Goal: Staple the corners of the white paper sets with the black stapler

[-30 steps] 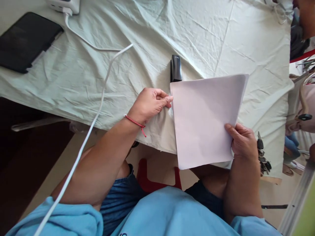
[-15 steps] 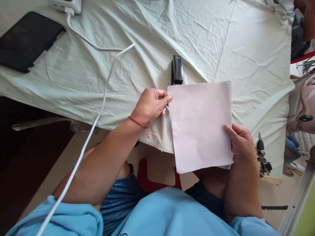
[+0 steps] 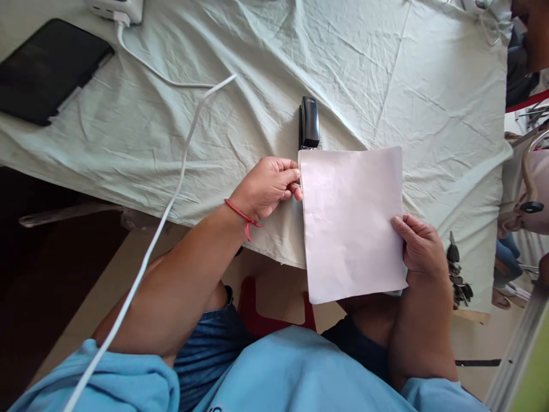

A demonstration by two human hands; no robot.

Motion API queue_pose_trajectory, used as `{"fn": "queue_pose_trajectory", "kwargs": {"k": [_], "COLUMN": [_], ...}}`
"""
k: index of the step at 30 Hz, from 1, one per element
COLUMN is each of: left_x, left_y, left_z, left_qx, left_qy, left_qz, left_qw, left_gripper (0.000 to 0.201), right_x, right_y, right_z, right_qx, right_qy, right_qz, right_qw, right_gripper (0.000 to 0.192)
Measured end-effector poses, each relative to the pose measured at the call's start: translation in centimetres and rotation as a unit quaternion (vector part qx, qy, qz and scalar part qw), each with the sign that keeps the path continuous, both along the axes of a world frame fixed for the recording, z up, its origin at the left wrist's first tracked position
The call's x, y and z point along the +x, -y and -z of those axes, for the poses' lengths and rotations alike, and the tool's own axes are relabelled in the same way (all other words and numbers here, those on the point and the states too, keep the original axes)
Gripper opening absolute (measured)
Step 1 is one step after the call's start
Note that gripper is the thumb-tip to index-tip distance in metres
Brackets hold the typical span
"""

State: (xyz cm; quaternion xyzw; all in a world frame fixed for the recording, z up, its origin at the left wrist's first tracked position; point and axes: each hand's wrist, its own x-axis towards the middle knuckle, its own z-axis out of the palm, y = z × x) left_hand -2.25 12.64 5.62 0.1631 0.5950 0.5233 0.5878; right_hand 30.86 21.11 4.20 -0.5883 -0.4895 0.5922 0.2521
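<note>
Where the frame begins at the upper left, we see a black tablet (image 3: pixel 47 68) lying on the pale green cloth (image 3: pixel 240 114) that covers the table; just right of it, at the top edge, sits a white charger (image 3: pixel 115 8), and a white cable (image 3: pixel 171 177) runs from the upper middle down to the lower left corner, crossing our left arm; at the centre, our left hand (image 3: pixel 268 186) has its fingers curled close and pinching the upper left edge of the paper (image 3: pixel 351 223); just above that corner a black stapler (image 3: pixel 309 121) rests on the cloth, its near end meeting the paper's top edge; the paper lies partly on the cloth and partly out over the table's near edge, right of centre; our right hand (image 3: pixel 418 246) grips its right edge, thumb on top, the other fingers hidden beneath; further right, at the table's edge, hangs a bunch of keys (image 3: pixel 458 274).
</note>
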Motion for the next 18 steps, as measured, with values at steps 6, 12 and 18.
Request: {"fn": "queue_pose_trajectory", "kwargs": {"k": [6,12,18], "left_x": [0.0,1.0,1.5], "left_y": [0.0,0.0,-0.5], "left_z": [0.3,2.5,3.1], "left_qx": [0.04,0.085,0.083], "left_qy": [0.016,-0.161,-0.184], "left_qz": [0.008,-0.103,-0.128], "left_qw": [0.999,0.978,0.971], "left_gripper": [0.035,0.02,0.03], "right_x": [-0.1,-0.3,-0.1], "right_y": [0.1,0.3,0.2], "right_z": [-0.2,-0.4,-0.1], "right_qx": [-0.034,-0.041,-0.03], "right_qy": [-0.007,-0.005,-0.011], "right_qz": [0.037,0.021,0.022], "right_qw": [0.999,0.999,0.999], "right_gripper": [0.031,0.03,0.031]}}
